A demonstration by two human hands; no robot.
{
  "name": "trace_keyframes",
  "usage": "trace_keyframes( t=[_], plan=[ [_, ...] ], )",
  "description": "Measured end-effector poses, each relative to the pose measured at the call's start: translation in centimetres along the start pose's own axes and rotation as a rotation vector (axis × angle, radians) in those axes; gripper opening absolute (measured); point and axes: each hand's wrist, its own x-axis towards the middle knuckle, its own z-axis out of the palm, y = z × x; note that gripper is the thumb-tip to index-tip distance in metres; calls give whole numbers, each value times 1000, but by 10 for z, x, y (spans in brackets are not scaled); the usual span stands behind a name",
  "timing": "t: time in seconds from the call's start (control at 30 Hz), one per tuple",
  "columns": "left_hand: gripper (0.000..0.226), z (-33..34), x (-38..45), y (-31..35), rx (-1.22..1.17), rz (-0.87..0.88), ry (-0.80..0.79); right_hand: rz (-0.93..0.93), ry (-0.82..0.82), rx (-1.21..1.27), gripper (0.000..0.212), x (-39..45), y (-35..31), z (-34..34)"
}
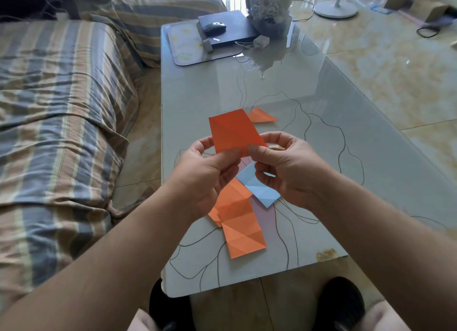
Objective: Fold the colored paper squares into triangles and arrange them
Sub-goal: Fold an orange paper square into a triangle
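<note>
I hold an orange paper square (233, 131) up above the table, creased along a diagonal. My left hand (205, 175) pinches its near left edge and my right hand (284, 167) pinches its near right corner. Under my hands lies a loose pile: creased orange squares (238, 222), a light blue square (257, 188) and a pale pink sheet (265, 219). One folded orange triangle (262, 115) rests on the glass just beyond the held square. A bit of multicoloured paper peeks out behind my right thumb.
The glass table (321, 123) has a line drawing on it. At its far end are a black laptop (230, 28) with a mouse (214, 26), a grey mat, a charger and a wrapped bouquet (268, 9). A striped sofa (57, 108) runs along the left.
</note>
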Motion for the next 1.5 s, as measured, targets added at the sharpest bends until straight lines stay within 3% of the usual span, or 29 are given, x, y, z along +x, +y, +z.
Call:
trace_keyframes(
  t=[0.1, 0.23, 0.5, 0.6, 0.67, 0.73, 0.97, 1.27, 1.4, 1.5],
  plan=[
    [52, -1, 0, 1, 94, 37, -25, -36, -27, -110, 23, 1, -7, -7],
    [50, -2, 0, 4, 163, 65, -61, 30, -65, -62, 8, 2, -17, -15],
    [45, -7, 1, 8, 236, 118, -22, 149, -161, -67, 20, 2, -16, -15],
    [47, -8, 0, 8, 292, 154, -3, 134, -180, -85, 4, -1, -17, -14],
    [50, -9, -1, 8, 315, 172, -6, 119, -195, -126, 30, -1, -15, -14],
    [51, -9, -1, 9, 345, 186, -14, 79, -197, -209, 44, -3, -15, -13],
    [59, -12, 1, 11, 384, 198, -36, 3, -204, -261, 32, -5, -11, -9],
    [49, -7, 1, 5, 112, 67, -24, 2, -176, -260, 24, -5, -11, -8],
    [46, -5, 0, 1, 132, 7, -58, 24, -170, -193, 19, -4, -11, -7],
    [24, -5, -1, -1, 198, -51, -118, 57, -173, -146, 16, -3, -10, -7]
  ],
)
